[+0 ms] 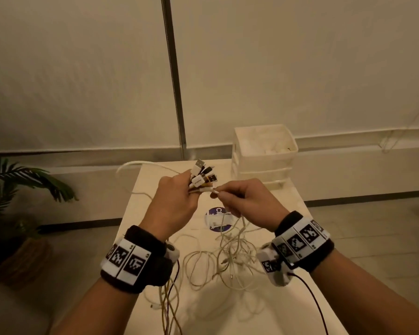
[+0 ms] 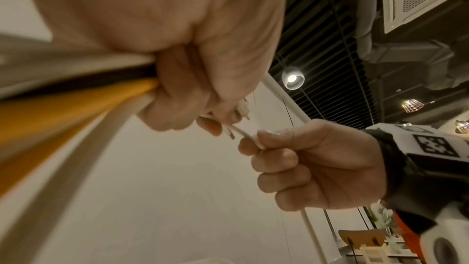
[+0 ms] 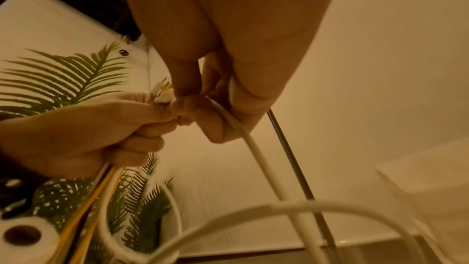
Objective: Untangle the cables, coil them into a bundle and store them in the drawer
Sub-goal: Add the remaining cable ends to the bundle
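My left hand (image 1: 177,197) is raised above the table and grips a bunch of cable ends, their plugs (image 1: 202,175) fanning out above the fist. White, yellow and dark cables (image 2: 76,95) run out of that fist toward the wrist. My right hand (image 1: 237,197) pinches the plug end of one white cable (image 2: 245,134) and holds it right against the left fingers. A loose tangle of white cables (image 1: 228,259) hangs from both hands onto the table. The white drawer unit (image 1: 264,155) stands at the table's far right corner with its drawers closed.
The light table (image 1: 288,298) carries a round purple sticker (image 1: 215,218) under the hands. A potted palm (image 1: 15,189) stands on the floor at the left. A metal pole (image 1: 174,76) rises behind the table in front of a white wall.
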